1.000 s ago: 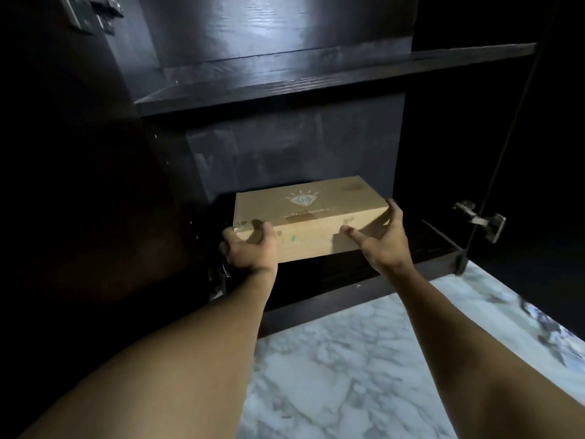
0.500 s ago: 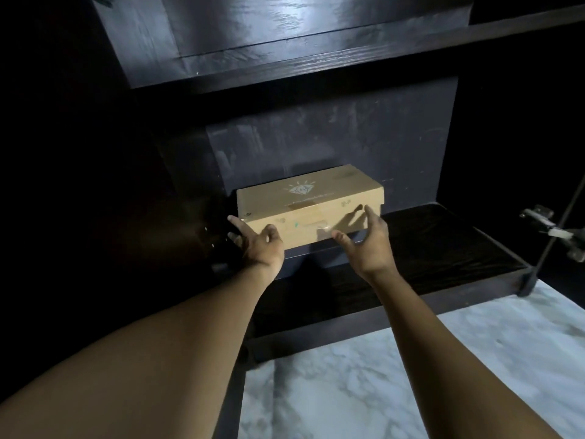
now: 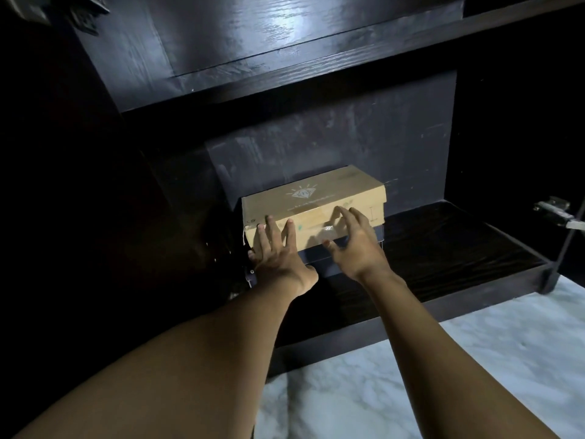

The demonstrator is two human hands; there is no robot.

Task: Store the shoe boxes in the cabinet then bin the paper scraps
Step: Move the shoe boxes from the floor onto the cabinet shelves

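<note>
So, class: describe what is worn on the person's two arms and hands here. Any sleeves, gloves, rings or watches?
Nothing that shows. The left hand and right hand are bare, without gloves, and no ring or watch can be seen in the dim light. Both forearms are uncovered up to the picture's lower edge, so no sleeve is in view.

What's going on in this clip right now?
A person is storing shoe boxes in a dark cabinet. A tan cardboard shoe box sits on top of a darker box at the back left of the lower shelf. The left hand lies flat against the tan box's front face, fingers spread, and the right hand has its fingers curled at the same face. Neither hand grips it. No paper scraps are in view.
</note>
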